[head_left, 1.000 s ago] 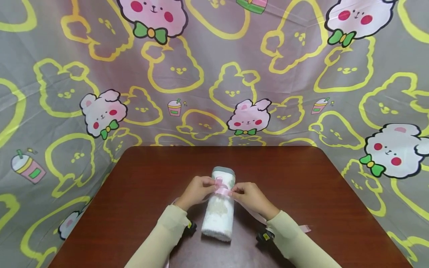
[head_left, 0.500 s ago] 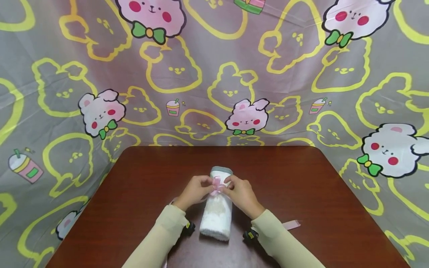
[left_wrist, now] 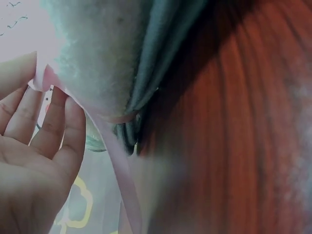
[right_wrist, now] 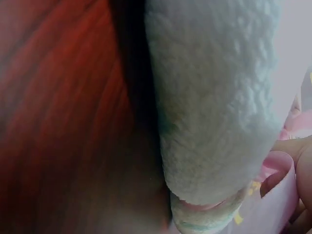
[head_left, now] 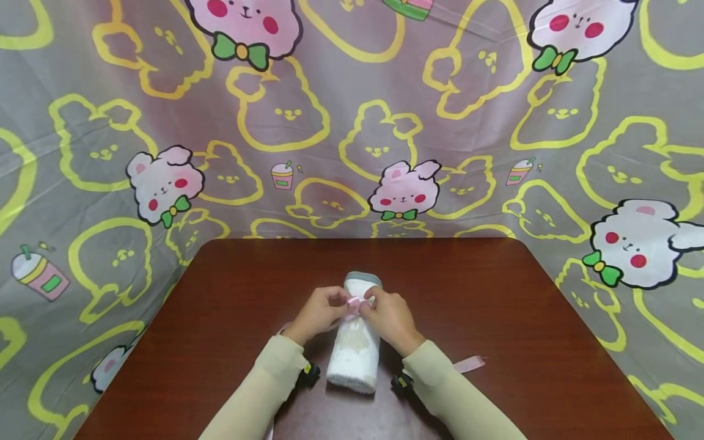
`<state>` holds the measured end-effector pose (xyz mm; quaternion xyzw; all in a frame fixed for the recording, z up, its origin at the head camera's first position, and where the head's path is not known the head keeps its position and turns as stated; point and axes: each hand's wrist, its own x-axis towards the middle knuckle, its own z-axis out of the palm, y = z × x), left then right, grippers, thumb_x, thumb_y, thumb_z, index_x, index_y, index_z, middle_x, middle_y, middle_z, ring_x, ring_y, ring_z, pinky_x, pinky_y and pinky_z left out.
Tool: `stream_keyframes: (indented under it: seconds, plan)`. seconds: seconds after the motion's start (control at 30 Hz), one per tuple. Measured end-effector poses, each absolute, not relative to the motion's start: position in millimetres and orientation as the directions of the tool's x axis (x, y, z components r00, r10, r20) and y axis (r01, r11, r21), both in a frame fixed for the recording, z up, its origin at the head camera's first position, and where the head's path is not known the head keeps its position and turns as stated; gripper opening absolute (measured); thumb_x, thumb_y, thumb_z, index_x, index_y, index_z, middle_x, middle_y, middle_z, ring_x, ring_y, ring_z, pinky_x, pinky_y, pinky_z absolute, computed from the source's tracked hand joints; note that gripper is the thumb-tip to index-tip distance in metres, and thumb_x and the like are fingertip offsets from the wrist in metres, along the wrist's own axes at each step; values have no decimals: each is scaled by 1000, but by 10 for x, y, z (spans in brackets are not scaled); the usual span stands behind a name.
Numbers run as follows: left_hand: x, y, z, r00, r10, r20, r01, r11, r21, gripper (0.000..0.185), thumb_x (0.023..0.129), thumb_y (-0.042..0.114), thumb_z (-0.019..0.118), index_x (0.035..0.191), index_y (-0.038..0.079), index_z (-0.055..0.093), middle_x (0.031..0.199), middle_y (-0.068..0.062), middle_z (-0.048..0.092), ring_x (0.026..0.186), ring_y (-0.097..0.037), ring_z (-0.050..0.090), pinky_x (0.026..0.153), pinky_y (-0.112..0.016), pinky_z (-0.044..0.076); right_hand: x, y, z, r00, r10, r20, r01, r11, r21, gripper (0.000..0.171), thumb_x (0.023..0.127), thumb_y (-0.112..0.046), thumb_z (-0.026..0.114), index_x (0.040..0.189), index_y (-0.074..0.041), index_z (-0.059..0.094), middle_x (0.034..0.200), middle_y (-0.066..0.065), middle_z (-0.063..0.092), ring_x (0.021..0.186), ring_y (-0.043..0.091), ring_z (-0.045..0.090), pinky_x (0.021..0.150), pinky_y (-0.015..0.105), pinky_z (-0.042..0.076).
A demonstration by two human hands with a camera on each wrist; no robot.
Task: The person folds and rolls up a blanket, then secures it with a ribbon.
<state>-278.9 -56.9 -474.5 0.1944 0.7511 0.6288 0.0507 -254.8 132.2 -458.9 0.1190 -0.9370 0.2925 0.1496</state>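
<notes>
While both hands [head_left: 324,308] [head_left: 387,315] pinch pink ribbon [head_left: 354,304] at mid-frame, rolled towel [head_left: 354,348] runs lengthwise from lower edge toward frame top.

Dark red-brown table [head_left: 495,293], rolled white towel [head_left: 354,357], pink ribbon end [head_left: 469,365]

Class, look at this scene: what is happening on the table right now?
A person sits at a dark wooden table with a rolled white towel lying on it. The left hand and the right hand meet on top of the roll, both pinching a pink ribbon wrapped round it. One ribbon end trails on the table.
</notes>
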Motion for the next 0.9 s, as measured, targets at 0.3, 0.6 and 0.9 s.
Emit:
stream_keyframes:
  seconds: [0.3,0.6,0.9]
  plan:
    - [-2755,-565,-4698,-918,359,167,224,123,967,9,82,4,77,88,5,71,82,-5,68,62,-22,54,46,-28,43,-2575,1281,-4599,-888,-155,432,-305,903,-302,13,79,-22,69,88,-14,67,69,1,62,57,24,59,50,40,45]
    - [-2773,-555,-4748,-922,356,154,205,110,973,8,82,4,77,84,6,70,81,-5,68,62,-18,56,44,-30,43,-2541,1270,-4607,-862,-271,428,-402,880,-253,16,84,-21,68,95,-9,66,84,5,62,67,28,63,58,44,50]
    - [-2802,-568,-4769,-908,386,166,208,68,976,10,80,4,78,84,2,69,77,-5,68,60,-17,53,46,-28,40,-2581,1206,-4565,-852,-326,409,-413,899,-144,19,82,-17,70,97,-9,62,77,7,65,62,27,63,52,43,48]
